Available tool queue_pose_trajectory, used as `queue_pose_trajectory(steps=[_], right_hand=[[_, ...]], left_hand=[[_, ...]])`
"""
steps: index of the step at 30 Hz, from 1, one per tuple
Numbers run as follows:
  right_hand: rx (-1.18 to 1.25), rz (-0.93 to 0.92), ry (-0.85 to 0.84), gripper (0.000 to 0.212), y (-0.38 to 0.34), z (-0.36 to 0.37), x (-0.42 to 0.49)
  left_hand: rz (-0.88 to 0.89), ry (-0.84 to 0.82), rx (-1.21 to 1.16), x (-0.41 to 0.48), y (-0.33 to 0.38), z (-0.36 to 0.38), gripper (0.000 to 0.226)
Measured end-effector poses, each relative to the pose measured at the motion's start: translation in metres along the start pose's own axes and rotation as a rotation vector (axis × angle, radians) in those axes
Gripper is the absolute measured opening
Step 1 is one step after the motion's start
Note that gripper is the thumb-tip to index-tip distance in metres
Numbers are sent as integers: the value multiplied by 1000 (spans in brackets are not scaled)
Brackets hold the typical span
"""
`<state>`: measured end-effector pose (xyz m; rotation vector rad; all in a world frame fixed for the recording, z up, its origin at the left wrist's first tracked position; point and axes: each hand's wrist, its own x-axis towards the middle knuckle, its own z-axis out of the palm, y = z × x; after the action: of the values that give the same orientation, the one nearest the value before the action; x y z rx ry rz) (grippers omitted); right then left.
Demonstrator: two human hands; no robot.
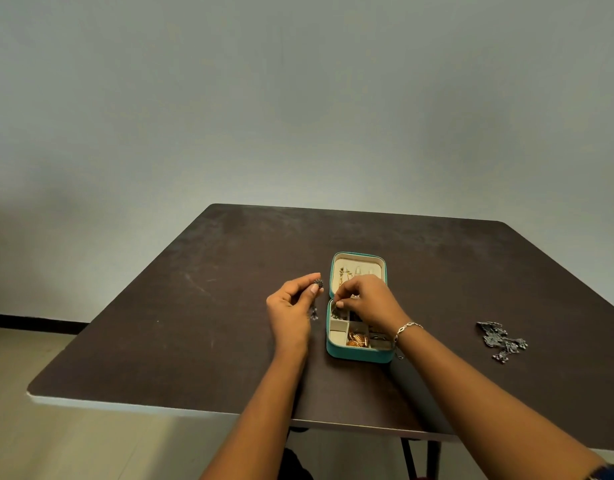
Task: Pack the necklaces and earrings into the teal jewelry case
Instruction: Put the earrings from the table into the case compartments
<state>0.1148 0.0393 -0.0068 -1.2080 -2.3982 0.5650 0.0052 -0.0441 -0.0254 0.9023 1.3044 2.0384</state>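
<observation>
Left hand [291,306], lifted beside the teal jewelry case [359,355], pinches a dark earring [318,283]; right hand [367,299], its grip curled, pinches a small piece [336,306] inside.

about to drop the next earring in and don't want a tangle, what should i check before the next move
1. Teal rectangular jewelry case open, lid laid back: ok.
2. Left hand pinches the dark round dangling earring: ok.
3. Right hand out of the case: not ok, it pinches a small item over it.
4. Free cream compartment at left: ok, looks bare.
5. Everything packed: not ok, a dark silver ornate piece lies on the brown table, right.
</observation>
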Motion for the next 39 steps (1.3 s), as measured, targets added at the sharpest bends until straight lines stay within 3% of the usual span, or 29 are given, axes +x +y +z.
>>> queue_pose_trajectory(steps=[3,7,10,14,20,29,39], right_hand=[[27,-18,-11,12,-1,-4,-2],[285,-74,131,11,-14,-19,-6],[411,-147,98,14,-26,-28,-11],[396,-184,28,11,-30,-32,-12],[423,-158,103,8,-28,-34,-15],[254,-147,150,7,-23,-37,-13],[193,-129,105,6,-13,-23,-16]], left_hand=[[7,-17,6,0,0,1,34],[30,-19,15,-1,3,6,37],[28,-22,-4,-3,6,10,34],[54,-31,-7,-5,8,17,29],[49,-18,14,-6,6,17,27],[16,8,438,-13,-28,2,25],[-2,-69,600,-15,-28,6,29]])
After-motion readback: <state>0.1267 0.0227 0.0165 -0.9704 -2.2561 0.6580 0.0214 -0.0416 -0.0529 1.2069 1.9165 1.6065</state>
